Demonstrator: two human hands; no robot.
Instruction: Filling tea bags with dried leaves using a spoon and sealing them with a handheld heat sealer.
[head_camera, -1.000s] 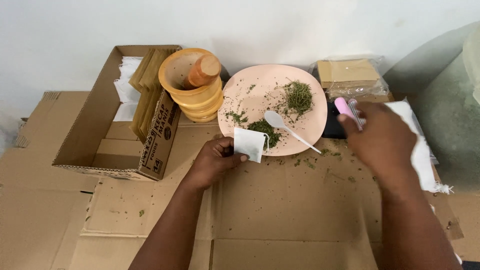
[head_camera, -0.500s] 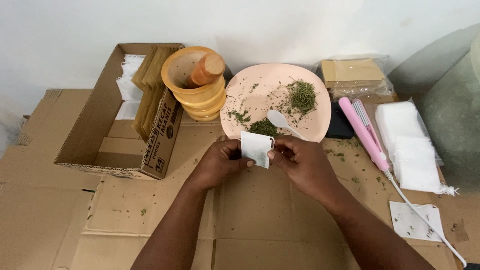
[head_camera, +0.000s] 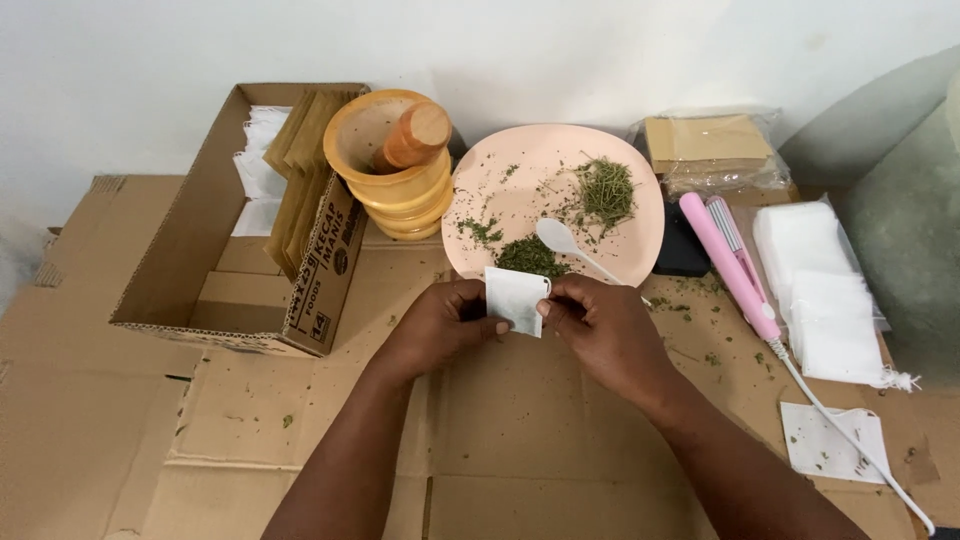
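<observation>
Both my hands hold a small white paper sachet (head_camera: 516, 298) just in front of a peach plate (head_camera: 520, 170). My left hand (head_camera: 440, 328) pinches its left side and my right hand (head_camera: 602, 328) pinches its right top corner. On the plate lie two heaps of dried green herb (head_camera: 606, 188) and a white plastic spoon (head_camera: 560, 240), whose bowl sits beside the nearer heap.
A wooden mortar with pestle (head_camera: 398, 160) stands left of the plate, beside an open cardboard box (head_camera: 210, 240) with brown and white sachets. To the right lie a pink sealing iron (head_camera: 730, 262) with white cord, a stack of white sachets (head_camera: 818, 290), and a bag of brown packets (head_camera: 708, 148).
My right hand left the pink sealing iron at the right, came over to the sachet and now grips it together with my left hand.
</observation>
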